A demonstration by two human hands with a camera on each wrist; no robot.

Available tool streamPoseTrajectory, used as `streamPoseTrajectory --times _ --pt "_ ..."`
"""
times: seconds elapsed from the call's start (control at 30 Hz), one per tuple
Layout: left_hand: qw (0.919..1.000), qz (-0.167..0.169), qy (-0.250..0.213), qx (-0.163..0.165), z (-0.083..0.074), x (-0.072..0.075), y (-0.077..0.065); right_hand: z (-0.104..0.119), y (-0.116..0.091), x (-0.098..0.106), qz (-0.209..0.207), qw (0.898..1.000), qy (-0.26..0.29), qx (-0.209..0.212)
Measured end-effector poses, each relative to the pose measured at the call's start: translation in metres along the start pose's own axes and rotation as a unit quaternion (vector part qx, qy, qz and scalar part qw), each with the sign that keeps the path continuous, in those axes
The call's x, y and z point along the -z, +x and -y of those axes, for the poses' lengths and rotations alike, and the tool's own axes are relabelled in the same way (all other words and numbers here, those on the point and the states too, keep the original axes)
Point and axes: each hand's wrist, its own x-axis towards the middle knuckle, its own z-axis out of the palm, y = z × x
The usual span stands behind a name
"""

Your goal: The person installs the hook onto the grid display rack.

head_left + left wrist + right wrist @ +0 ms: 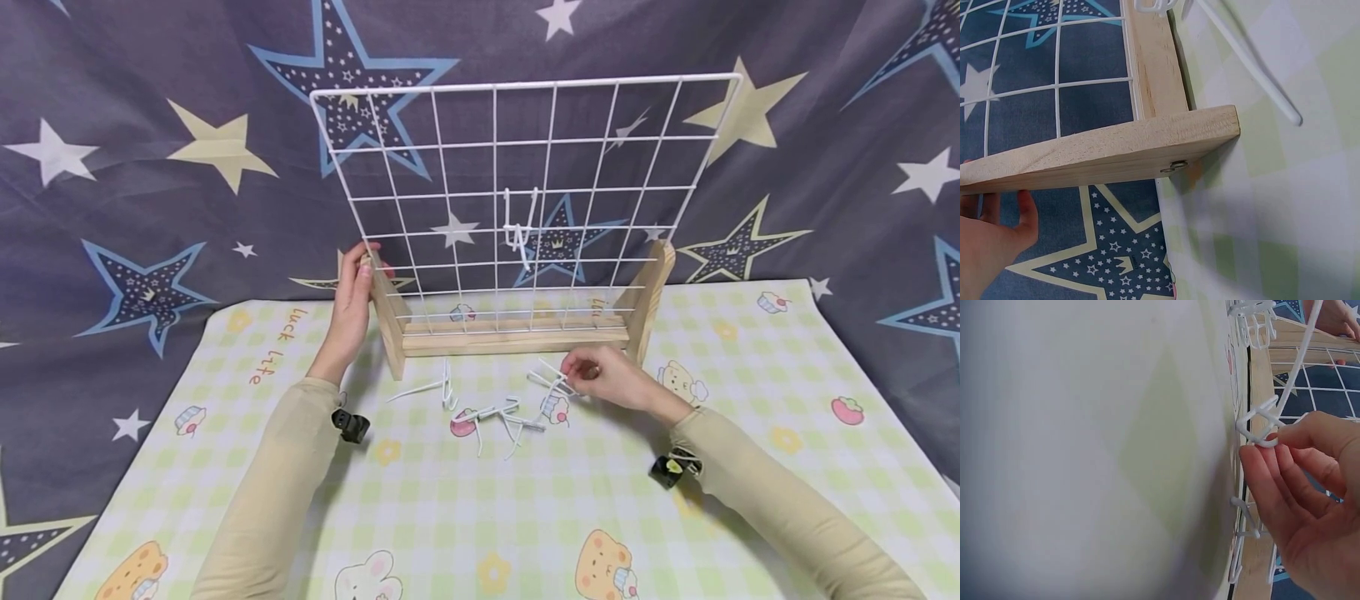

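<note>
A white wire grid panel [495,200] stands upright in a wooden stand [513,337]. My left hand [351,300] holds the stand's left side piece [1097,153], fingers around its outer edge. Between thumb and fingertips, my right hand [611,379] pinches a white wire hook [1263,422] low over the cloth, in front of the stand's right half. One white hook [517,229] hangs near the middle of the grid. Several more white hooks [495,411] lie on the cloth between the hands, one of them [446,387] nearer the left.
A checked, printed tablecloth [450,500] covers the table. Behind it hangs a dark curtain [187,75] with stars. The stand's right side piece [651,292] rises just beyond my right hand. Each wrist wears a small black camera [351,426].
</note>
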Motion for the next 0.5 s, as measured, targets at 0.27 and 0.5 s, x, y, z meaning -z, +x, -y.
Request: streamPoseTrajectory --times 0.27,0.5 --pt "1.0000 0.001 0.000 -0.003 -0.0025 -0.0010 -0.0001 0.0009 0.0019 0.0013 -0.021 1.000 -0.012 -0.003" --pt "1.0000 0.000 0.003 0.000 -0.0060 -0.0024 -0.0010 -0.0016 0.0011 0.0022 -0.015 1.000 -0.004 -0.008"
